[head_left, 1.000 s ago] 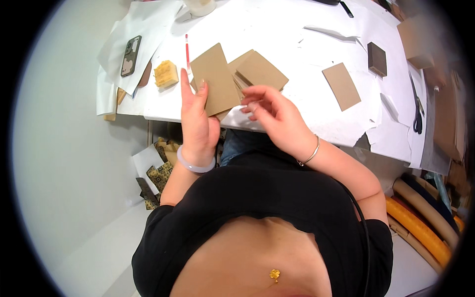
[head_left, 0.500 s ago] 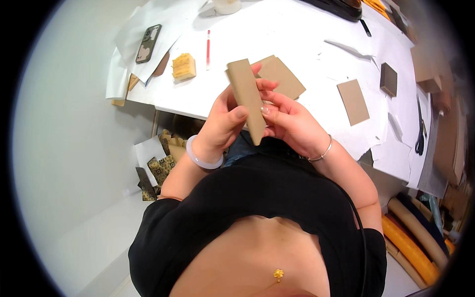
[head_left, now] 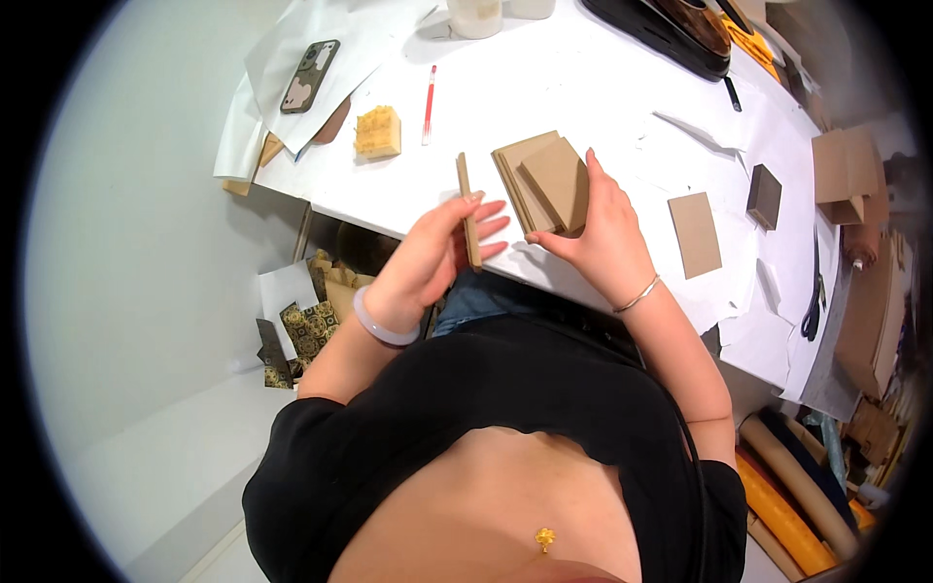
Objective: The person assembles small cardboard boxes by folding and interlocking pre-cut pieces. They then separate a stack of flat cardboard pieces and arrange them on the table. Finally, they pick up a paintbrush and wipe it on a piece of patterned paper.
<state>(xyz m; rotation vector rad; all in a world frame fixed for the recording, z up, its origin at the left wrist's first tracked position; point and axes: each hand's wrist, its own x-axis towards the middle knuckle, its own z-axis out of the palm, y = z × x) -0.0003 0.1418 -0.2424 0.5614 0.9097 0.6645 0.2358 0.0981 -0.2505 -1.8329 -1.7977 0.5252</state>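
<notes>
My left hand (head_left: 432,248) pinches a thin brown board (head_left: 468,214) between thumb and fingers, its narrow edge turned up toward me. Just right of it, a stack of brown boards (head_left: 525,160) lies on the white table near its front edge. The stack's upper boards (head_left: 559,180) sit askew over the lower ones. Around these upper boards curves my right hand (head_left: 612,228), thumb at their near edge and fingers along the right side. Its palm side is partly hidden.
One loose brown board (head_left: 695,235) and a dark block (head_left: 764,196) lie on the right, with scissors (head_left: 814,306) beyond. Leftward are a yellow block (head_left: 377,132), a red pen (head_left: 430,107) and a phone (head_left: 311,76). White containers (head_left: 474,17) stand at the back.
My hands have moved apart. The left keeps the board, now turned edge-up; the right has let go of it and reached right to the stack, whose upper boards now sit askew.
</notes>
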